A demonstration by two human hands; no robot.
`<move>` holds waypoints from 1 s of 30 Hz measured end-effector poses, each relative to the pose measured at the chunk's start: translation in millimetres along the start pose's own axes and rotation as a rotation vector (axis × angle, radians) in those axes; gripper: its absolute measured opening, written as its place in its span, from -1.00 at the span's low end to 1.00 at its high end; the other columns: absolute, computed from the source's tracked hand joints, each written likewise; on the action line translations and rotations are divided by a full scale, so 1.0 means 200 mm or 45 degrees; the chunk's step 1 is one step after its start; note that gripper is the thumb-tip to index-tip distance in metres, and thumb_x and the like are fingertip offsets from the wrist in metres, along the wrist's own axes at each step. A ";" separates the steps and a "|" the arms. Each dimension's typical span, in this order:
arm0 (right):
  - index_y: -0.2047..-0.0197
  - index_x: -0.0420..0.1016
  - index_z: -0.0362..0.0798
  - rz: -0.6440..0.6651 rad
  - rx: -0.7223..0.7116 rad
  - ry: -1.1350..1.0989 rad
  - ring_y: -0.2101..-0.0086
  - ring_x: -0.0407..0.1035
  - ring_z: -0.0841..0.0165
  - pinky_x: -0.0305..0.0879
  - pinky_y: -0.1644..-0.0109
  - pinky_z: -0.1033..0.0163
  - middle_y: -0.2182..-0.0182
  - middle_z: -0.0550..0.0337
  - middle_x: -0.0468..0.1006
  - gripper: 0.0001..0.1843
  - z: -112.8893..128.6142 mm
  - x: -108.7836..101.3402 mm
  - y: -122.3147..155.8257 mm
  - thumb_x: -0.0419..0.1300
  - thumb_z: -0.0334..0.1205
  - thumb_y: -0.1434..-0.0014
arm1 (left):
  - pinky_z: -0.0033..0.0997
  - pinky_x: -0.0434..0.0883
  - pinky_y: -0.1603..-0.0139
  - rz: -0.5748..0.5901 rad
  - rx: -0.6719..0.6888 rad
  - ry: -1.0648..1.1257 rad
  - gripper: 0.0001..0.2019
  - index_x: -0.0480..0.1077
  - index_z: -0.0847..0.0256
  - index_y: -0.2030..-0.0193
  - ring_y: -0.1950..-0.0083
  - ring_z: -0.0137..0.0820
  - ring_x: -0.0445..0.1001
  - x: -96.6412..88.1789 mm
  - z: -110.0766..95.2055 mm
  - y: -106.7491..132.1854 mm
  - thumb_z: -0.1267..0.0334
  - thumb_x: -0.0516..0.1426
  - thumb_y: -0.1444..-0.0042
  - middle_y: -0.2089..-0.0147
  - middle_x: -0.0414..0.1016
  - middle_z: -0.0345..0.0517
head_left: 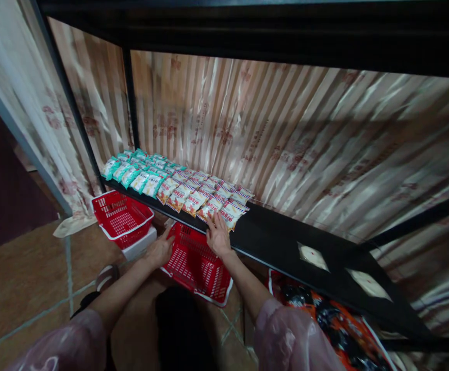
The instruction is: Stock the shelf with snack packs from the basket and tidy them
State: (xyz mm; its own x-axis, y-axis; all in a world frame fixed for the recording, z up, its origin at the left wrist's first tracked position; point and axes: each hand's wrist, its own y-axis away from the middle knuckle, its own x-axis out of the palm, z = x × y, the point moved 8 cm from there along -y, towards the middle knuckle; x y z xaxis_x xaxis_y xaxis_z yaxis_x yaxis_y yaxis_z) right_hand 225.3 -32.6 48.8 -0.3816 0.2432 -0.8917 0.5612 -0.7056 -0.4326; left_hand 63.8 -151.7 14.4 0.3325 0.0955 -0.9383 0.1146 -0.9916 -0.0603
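the right hand [218, 237] rests at the near right end of the red-and-white packs [195, 202], which stand in close, leaning rows on the black shelf [270, 226], just right of the green packs [139, 172]. for settling packs here, a light touch seems best: flat fingertips, even pressure, and each pack squared against its neighbour so the slope of the row matches. the packs look soft, so a hard push could crumple a wrapper or send the ones behind out of line. the near edge of the shelf is close to the front row, so bottom corners are best kept from hanging over it.

the right arm reaches forward and slightly left from the near right, palm turned mostly down, fingers extended and a little apart, tips on the packs. that hand looks loosely open, with nothing visibly gripped. the left hand [162, 252] is lower, at the left side of the middle red basket [197, 263], fingers bent toward its rim; i cannot tell whether they close on it or only touch it.

another red basket [123, 219] sits farther left, above a white box [141, 243]. on the right, two flat white packs [313, 256] lie on the shelf, well apart from the rows, and a basket of black-and-orange packs [336, 330] is below the near edge.
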 end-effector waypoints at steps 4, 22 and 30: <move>-0.21 0.27 -0.15 -0.041 -0.050 0.012 -0.31 -0.20 0.13 -0.03 -0.30 -0.04 -0.32 -0.09 0.00 -0.45 -0.11 -0.11 0.10 0.01 -0.42 -0.11 | -0.24 0.32 -0.19 -0.029 0.035 0.025 -0.59 0.30 0.34 -0.13 -0.25 -0.18 0.27 0.04 -0.16 -0.05 0.44 -0.04 -0.12 -0.39 -0.04 0.20; -0.32 0.05 -0.12 -0.106 0.270 -0.219 -0.32 -0.22 0.18 -0.01 -0.29 -0.06 -0.35 -0.03 -0.07 -0.42 -0.51 -0.17 0.18 -0.11 -0.21 -0.25 | -0.16 0.10 -0.33 -0.259 0.337 0.036 -0.44 0.01 0.31 -0.33 -0.43 -0.24 -0.23 0.16 -0.63 -0.48 0.39 -0.06 -0.16 -0.43 -0.16 0.12; -0.37 -0.16 -0.09 -0.151 0.381 -0.364 -0.33 -0.34 0.18 -0.08 -0.30 -0.08 -0.37 -0.02 -0.27 -0.38 -0.57 -0.03 0.14 -0.20 -0.09 -0.30 | 0.03 0.02 -0.34 -0.478 0.443 0.037 -0.46 -0.08 0.23 -0.36 -0.43 -0.15 -0.43 0.22 -0.77 -0.61 0.33 -0.09 -0.24 -0.45 -0.40 0.09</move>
State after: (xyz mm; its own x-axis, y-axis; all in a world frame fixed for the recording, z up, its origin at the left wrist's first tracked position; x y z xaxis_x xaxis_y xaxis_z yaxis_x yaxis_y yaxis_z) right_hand 327.0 23.1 26.9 -0.6424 0.1701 -0.7473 0.2795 -0.8559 -0.4351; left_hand 208.6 -12.8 31.9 0.3550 0.4478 -0.8206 -0.0855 -0.8586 -0.5055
